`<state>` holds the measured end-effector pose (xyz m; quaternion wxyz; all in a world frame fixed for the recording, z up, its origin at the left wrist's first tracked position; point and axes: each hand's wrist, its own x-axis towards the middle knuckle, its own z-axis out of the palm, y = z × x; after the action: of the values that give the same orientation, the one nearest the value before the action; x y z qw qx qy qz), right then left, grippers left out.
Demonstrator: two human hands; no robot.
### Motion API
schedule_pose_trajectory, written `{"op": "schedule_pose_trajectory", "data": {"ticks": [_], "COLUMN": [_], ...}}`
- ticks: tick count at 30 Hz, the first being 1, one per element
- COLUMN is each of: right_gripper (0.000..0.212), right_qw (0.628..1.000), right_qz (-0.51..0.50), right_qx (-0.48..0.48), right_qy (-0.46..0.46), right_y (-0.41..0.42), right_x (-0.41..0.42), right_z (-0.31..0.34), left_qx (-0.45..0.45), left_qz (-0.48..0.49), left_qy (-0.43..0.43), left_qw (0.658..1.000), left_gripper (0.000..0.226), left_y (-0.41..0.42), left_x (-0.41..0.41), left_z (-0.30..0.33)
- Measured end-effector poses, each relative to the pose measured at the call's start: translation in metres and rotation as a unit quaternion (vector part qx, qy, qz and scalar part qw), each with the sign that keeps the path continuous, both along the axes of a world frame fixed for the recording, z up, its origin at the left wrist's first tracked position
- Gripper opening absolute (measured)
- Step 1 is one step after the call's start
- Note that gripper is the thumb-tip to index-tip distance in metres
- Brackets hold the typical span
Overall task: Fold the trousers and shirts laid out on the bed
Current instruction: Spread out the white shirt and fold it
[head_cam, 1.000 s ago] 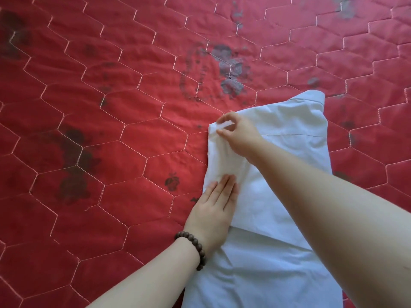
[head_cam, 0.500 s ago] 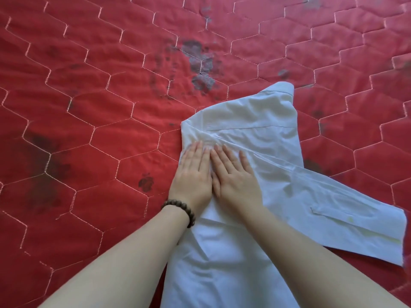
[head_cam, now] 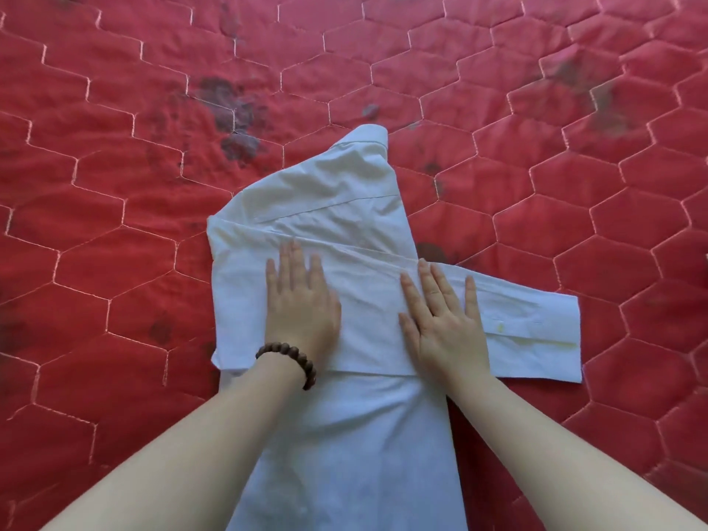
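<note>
A white shirt lies on the red quilted bed cover, folded narrow, collar pointing away from me. One sleeve is laid across the body and sticks out to the right, cuff flat on the cover. My left hand, with a dark bead bracelet at the wrist, presses flat on the left part of the folded sleeve. My right hand presses flat on the sleeve near the shirt's right edge, fingers straight and spread. No trousers are in view.
The red cover with pale hexagon stitching and dark faded prints fills the whole view around the shirt. The shirt's lower part runs out of the frame at the bottom between my forearms.
My hands, side by side on the sleeve fold half a second ago, have slid apart, the right one moving rightward along the sleeve. The sleeve now lies flatter across the shirt.
</note>
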<state>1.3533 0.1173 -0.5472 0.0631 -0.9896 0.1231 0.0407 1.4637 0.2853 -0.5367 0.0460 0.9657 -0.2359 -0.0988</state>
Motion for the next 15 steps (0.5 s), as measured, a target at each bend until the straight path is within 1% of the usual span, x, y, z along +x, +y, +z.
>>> {"op": "schedule_pose_trajectory", "data": {"ticks": [1, 2, 3, 4, 6, 8, 11, 13, 15], "right_gripper": [0.055, 0.055, 0.056, 0.058, 0.062, 0.062, 0.064, 0.068, 0.067], "right_qw": [1.0, 1.0, 1.0, 0.999, 0.998, 0.995, 0.992, 0.991, 0.985], "right_qz": [-0.005, -0.013, -0.022, -0.031, -0.053, -0.074, -0.095, -0.109, -0.141], "right_qx": [0.003, 0.007, 0.01, 0.01, 0.004, -0.006, -0.012, 0.022, 0.087], "right_qy": [-0.001, 0.002, 0.009, 0.018, 0.044, 0.062, 0.081, 0.079, 0.045], "right_y": [-0.006, -0.012, -0.02, -0.03, -0.051, -0.075, -0.102, -0.112, -0.12], "right_x": [-0.005, -0.009, -0.015, -0.022, -0.039, -0.056, -0.076, -0.084, -0.088], "right_z": [0.001, 0.003, 0.004, 0.004, 0.004, 0.005, 0.011, 0.014, 0.017], "left_qx": [-0.053, -0.081, -0.081, -0.064, -0.015, 0.013, 0.021, 0.014, -0.011], "left_qz": [-0.066, -0.136, -0.186, -0.206, -0.172, -0.152, -0.142, -0.129, -0.133], "left_qy": [-0.001, -0.007, -0.004, 0.013, 0.036, 0.017, 0.026, 0.014, 0.013], "left_qw": [0.996, 0.987, 0.979, 0.976, 0.984, 0.988, 0.989, 0.991, 0.991], "left_gripper": [0.056, 0.054, 0.055, 0.058, 0.064, 0.063, 0.064, 0.066, 0.066], "left_y": [-0.016, -0.032, -0.045, -0.055, -0.065, -0.068, -0.071, -0.075, -0.082], "left_x": [-0.013, -0.027, -0.038, -0.046, -0.051, -0.051, -0.054, -0.058, -0.063], "left_z": [0.0, -0.001, -0.002, -0.005, -0.014, -0.02, -0.019, -0.015, -0.012]}}
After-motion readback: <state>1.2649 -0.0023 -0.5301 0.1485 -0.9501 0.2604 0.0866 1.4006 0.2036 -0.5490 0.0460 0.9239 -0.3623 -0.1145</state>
